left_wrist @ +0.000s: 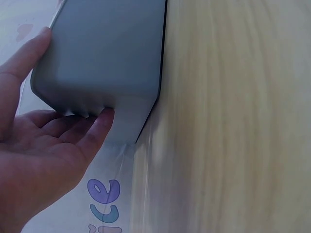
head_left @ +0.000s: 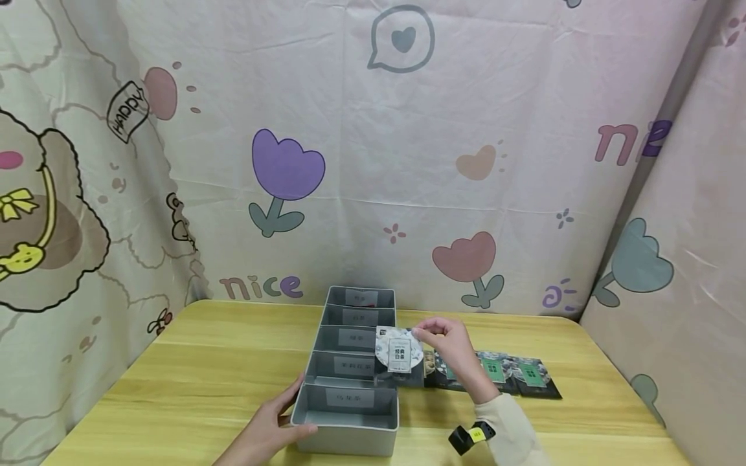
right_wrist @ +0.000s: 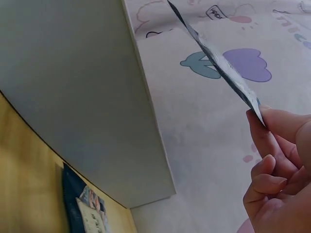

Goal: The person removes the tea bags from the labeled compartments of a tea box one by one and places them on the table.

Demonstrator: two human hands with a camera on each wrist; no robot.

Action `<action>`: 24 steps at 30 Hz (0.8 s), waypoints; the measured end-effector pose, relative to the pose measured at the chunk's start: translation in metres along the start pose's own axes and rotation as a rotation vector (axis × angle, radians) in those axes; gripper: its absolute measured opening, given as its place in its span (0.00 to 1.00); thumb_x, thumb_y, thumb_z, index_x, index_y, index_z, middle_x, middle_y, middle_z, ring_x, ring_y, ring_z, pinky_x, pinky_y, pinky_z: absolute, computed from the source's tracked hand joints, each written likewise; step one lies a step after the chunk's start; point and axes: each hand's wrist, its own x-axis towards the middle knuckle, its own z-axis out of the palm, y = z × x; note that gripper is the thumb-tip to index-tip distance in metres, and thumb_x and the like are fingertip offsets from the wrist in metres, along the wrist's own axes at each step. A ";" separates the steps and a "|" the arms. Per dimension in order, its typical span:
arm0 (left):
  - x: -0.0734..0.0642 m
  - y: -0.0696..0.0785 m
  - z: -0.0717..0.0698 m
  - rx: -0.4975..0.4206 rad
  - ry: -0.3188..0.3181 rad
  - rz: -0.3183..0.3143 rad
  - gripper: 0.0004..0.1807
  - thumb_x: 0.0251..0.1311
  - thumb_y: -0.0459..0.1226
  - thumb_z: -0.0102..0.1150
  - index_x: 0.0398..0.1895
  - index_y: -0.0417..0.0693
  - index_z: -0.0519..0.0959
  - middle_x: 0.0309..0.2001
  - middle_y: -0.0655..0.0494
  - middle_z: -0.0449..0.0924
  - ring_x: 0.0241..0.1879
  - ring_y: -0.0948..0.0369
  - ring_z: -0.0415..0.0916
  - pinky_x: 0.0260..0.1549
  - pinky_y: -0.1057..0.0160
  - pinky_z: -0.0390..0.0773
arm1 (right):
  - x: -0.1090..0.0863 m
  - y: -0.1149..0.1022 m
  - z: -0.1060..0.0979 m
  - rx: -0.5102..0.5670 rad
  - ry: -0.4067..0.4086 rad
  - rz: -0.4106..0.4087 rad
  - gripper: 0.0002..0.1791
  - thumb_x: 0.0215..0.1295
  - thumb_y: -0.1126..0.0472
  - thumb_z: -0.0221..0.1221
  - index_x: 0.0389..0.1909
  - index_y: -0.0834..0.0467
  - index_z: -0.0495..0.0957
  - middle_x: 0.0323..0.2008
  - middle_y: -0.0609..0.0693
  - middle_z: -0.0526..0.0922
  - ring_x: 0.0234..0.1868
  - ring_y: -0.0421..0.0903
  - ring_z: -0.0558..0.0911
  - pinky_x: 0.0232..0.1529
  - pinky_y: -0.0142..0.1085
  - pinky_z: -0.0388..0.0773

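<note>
A long grey box (head_left: 346, 441) with several labelled compartments stands on the table. My left hand (head_left: 265, 424) holds its near left corner, thumb at the front wall and fingers along the left side; in the left wrist view these fingertips press the grey wall (left_wrist: 104, 48). Between thumb and index finger, my right hand (head_left: 453, 346) pinches a tea bag sachet (head_left: 399, 355) by its upper right edge. That sachet is dark with a white floral circle and a pale label, and overlaps the box's right rim. Seen edge-on in the right wrist view, the sachet (right_wrist: 219, 63) looks thin and slightly bent.
To the right of the box lies an overlapping row of more sachets (head_left: 531, 375), some with green labels, partly hidden by my right forearm. Behind the wooden table (head_left: 221, 362) hangs a printed curtain (head_left: 379, 142). A black device (head_left: 471, 437) is strapped at my right wrist.
</note>
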 end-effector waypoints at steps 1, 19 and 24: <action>0.000 0.000 0.000 0.001 -0.001 0.002 0.47 0.59 0.37 0.66 0.73 0.30 0.48 0.70 0.26 0.48 0.67 0.34 0.53 0.46 0.68 0.75 | -0.001 0.001 0.000 0.003 0.000 0.001 0.06 0.59 0.61 0.67 0.32 0.61 0.85 0.28 0.49 0.83 0.36 0.45 0.78 0.41 0.40 0.72; 0.000 0.002 -0.001 -0.028 0.013 -0.022 0.48 0.59 0.38 0.67 0.74 0.31 0.48 0.71 0.27 0.47 0.68 0.33 0.49 0.54 0.54 0.74 | -0.005 0.017 -0.007 0.094 -0.048 0.046 0.06 0.60 0.65 0.66 0.34 0.65 0.83 0.28 0.52 0.83 0.34 0.50 0.78 0.41 0.41 0.75; 0.000 0.003 0.000 -0.032 0.015 -0.027 0.48 0.58 0.38 0.67 0.74 0.32 0.48 0.71 0.28 0.47 0.68 0.34 0.49 0.55 0.55 0.73 | -0.010 0.026 -0.012 0.056 -0.063 0.105 0.06 0.62 0.64 0.64 0.34 0.64 0.82 0.28 0.50 0.82 0.34 0.47 0.78 0.44 0.46 0.74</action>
